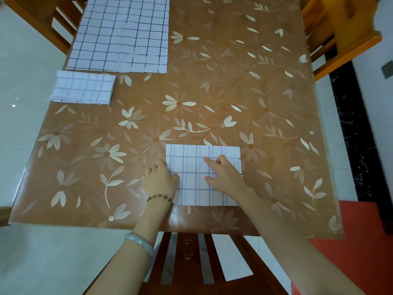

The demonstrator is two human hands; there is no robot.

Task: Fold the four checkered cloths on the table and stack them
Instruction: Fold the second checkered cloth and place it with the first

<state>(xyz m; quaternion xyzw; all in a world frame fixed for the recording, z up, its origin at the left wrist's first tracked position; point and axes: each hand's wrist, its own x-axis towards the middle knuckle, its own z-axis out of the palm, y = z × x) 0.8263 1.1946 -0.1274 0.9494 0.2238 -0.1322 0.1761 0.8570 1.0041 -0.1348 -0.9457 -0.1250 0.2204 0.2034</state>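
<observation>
One folded cloth lies finished at the table's left edge. At the table's far left corner the flat cloths, seemingly two overlapping, wait unfolded. The near cloth, already a compact rectangle, sits at the table's near edge, its long axis running along that edge. I judge it nearly folded; nothing is stacked yet. The left hand has its grip closed on the cloth's left edge, fingers curled, thumb on top. The right hand presses flat on the cloth, grip apart.
</observation>
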